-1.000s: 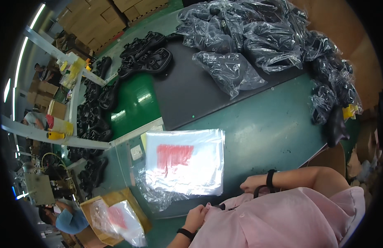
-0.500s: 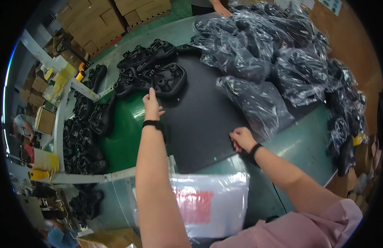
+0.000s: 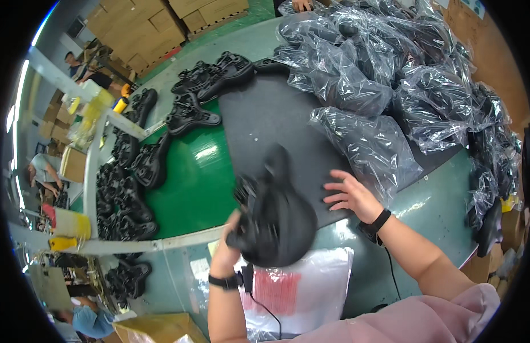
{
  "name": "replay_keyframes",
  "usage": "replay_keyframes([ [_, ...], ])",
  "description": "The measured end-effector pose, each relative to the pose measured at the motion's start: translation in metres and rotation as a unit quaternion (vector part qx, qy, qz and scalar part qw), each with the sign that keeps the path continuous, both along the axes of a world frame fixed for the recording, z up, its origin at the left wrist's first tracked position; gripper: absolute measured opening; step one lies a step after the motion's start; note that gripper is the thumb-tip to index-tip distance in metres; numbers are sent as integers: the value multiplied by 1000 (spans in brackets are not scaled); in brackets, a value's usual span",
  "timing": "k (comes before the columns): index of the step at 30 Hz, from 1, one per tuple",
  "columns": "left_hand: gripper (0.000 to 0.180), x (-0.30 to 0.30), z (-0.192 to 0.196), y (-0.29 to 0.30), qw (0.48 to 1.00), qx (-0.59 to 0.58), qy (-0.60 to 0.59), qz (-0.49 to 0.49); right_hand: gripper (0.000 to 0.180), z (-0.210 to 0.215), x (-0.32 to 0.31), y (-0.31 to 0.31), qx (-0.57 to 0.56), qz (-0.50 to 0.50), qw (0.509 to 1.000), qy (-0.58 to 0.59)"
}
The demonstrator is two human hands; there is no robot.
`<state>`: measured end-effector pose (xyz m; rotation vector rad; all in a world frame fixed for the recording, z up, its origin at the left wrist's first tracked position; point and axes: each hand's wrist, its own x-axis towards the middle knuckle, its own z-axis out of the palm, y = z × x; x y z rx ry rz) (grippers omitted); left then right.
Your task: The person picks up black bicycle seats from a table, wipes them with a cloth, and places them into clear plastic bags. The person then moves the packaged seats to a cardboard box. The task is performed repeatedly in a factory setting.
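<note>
A black bicycle saddle (image 3: 282,223), blurred by motion, is held upright in my left hand (image 3: 228,243), above the near edge of a black mat (image 3: 276,120). My fingers are partly hidden behind it. My right hand (image 3: 354,197) hovers empty near the mat's right edge, fingers spread toward the saddle. Below the held saddle lies a flat stack of clear plastic bags (image 3: 328,280) with a red printed patch. Beyond the mat's left side rest other bare saddles (image 3: 190,114), undersides up.
Saddles wrapped in clear plastic (image 3: 356,68) are heaped at the far right. A white metal rail (image 3: 133,246) borders the green surface (image 3: 185,188), with more saddles along its left. Another person's hand (image 3: 302,4) touches the far heap. An open carton (image 3: 156,328) stands lower left.
My left hand has taken a saddle from the far left group and drawn it near to me. My right hand has opened and risen slightly off to the right.
</note>
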<state>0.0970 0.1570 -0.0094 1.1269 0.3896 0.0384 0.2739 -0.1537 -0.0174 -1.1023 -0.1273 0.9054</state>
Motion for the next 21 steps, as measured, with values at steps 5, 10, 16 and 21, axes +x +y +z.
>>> replay_keyframes([
  [5,53,-117,71,-82,956,93,66,-272,70,60,-54,-18,46,376,915,-141],
  [10,46,-179,51,-123,947,57,42,-313,63,86,-162,-66,80,620,778,62],
  [16,28,-175,99,-151,997,21,28,74,73,141,-238,-102,189,292,882,319],
  [21,41,-195,159,-241,792,543,-277,27,68,113,-237,-112,257,247,886,297],
])
